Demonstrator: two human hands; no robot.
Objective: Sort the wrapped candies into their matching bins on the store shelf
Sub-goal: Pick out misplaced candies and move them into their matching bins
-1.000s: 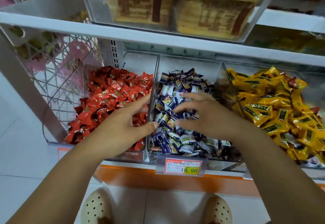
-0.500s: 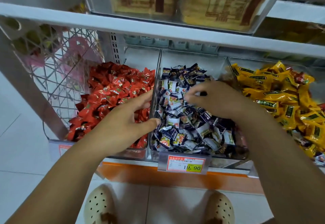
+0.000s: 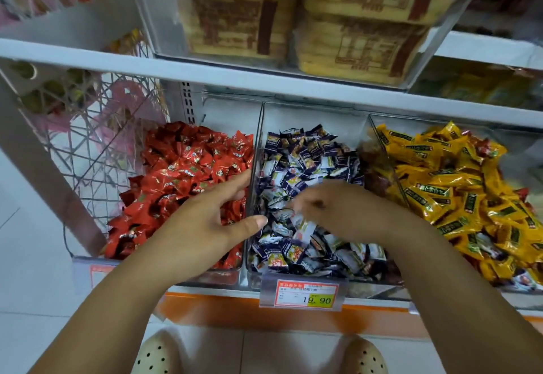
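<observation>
Wrapped candies [image 3: 289, 256], three lots. Red candies [image 3: 182, 173] filled the left bin [image 3: 211, 275]; left hand [image 3: 205, 220] lay flat, fingers spread, at its right wall. Purple candies [image 3: 305, 153], middle bin [image 3: 323, 115]: right hand [image 3: 332, 206] directly over them, nearer, blurred, grip unreadable. Yellow candies [image 3: 440, 173], right bin [image 3: 523, 153].

The one head camera looked forward and steeply down from close above the bins [image 3: 311, 115], catching the shelf [image 3: 264, 82] over them and the shoes [image 3: 160, 353] on the floor [image 3: 29, 256] beneath.
</observation>
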